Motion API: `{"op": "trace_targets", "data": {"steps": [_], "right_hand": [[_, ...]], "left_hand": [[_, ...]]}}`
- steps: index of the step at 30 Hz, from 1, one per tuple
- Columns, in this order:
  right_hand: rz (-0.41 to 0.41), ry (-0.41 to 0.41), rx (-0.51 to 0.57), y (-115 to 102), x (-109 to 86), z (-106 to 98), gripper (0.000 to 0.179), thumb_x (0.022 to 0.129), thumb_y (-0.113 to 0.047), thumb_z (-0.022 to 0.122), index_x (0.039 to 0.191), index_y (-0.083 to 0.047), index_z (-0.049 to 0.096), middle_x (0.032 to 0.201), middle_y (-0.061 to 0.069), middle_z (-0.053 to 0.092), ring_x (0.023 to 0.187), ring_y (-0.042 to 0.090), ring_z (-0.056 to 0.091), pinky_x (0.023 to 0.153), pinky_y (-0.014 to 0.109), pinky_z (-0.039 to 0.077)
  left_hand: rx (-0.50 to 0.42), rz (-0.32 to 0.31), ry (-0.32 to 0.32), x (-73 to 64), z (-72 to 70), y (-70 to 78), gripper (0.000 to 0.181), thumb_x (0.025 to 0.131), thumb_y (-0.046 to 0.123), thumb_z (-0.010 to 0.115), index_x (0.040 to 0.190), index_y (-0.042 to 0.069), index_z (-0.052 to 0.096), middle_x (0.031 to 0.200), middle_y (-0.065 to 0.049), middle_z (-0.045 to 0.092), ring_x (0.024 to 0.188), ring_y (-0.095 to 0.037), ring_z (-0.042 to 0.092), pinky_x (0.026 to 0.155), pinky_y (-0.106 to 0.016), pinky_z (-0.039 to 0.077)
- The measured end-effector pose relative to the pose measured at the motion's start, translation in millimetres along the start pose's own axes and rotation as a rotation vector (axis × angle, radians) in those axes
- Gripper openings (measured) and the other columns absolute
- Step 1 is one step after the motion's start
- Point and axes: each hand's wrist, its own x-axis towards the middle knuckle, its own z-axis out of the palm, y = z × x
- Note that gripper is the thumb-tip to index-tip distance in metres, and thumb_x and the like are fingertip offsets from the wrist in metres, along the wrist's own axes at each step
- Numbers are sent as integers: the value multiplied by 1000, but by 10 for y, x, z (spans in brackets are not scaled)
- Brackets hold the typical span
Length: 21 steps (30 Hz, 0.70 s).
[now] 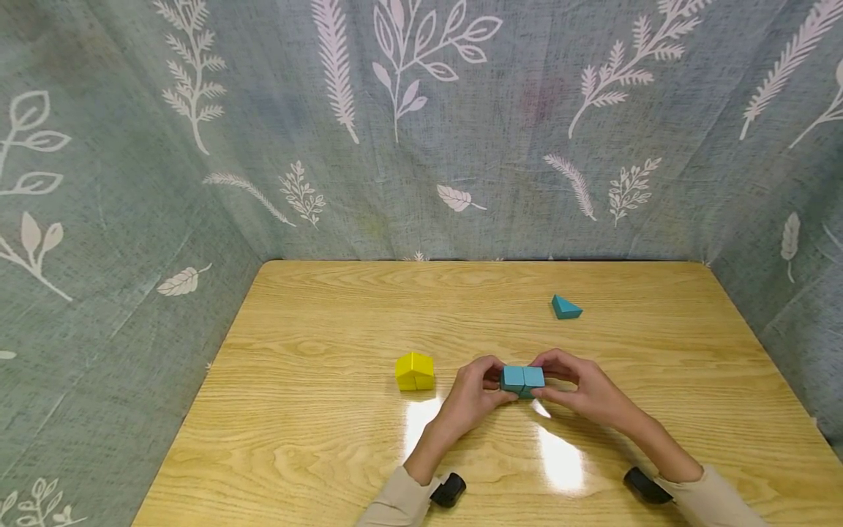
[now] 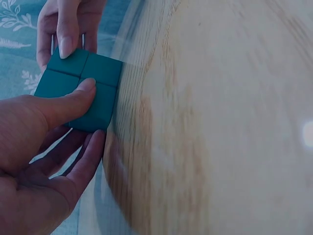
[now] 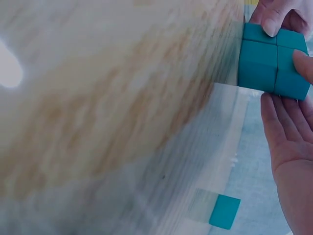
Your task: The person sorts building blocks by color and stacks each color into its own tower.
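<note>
A compact group of teal blocks, fitted together with seams between them, stands on the table between both hands. My left hand grips its left side, the thumb on the near face and the fingers round the back. From the right, my right hand pinches the other side in the same way. The left wrist view shows the teal blocks with crossing seams on the face and the left thumb near their middle. In the right wrist view, the right thumb lies on the blocks and the fingers are partly hidden.
Left of the hands sits a yellow block group with a peaked shape and seams. A separate teal triangular block lies farther back to the right. Leaf-patterned cloth encloses the back and sides of the wooden table.
</note>
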Motion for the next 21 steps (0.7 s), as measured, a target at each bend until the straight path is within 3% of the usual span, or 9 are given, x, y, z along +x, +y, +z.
{"op": "trace_targets", "data": {"steps": [7,14,21], "right_hand": [[-26,7,-12,34,4,10,36,89,2,78,121,-8,64,114,12,67,112,10,67,93,27,58],[-41,1,-46,19,11,2,37,90,0,77,124,-8,64,117,7,67,110,14,67,96,29,57],[-14,48,-167,-39,42,-103,28,97,-2,70,125,-4,65,121,9,68,113,24,66,98,37,55]], "left_hand": [[35,35,8,-2,17,-16,30,84,-1,84,110,2,69,106,-10,69,99,-17,69,84,-20,58],[47,30,11,-10,11,-13,29,84,0,84,109,3,69,105,-9,68,98,-17,69,84,-19,58],[28,14,4,-6,15,-17,28,85,1,84,108,3,68,106,-9,68,98,-17,69,84,-18,57]]}}
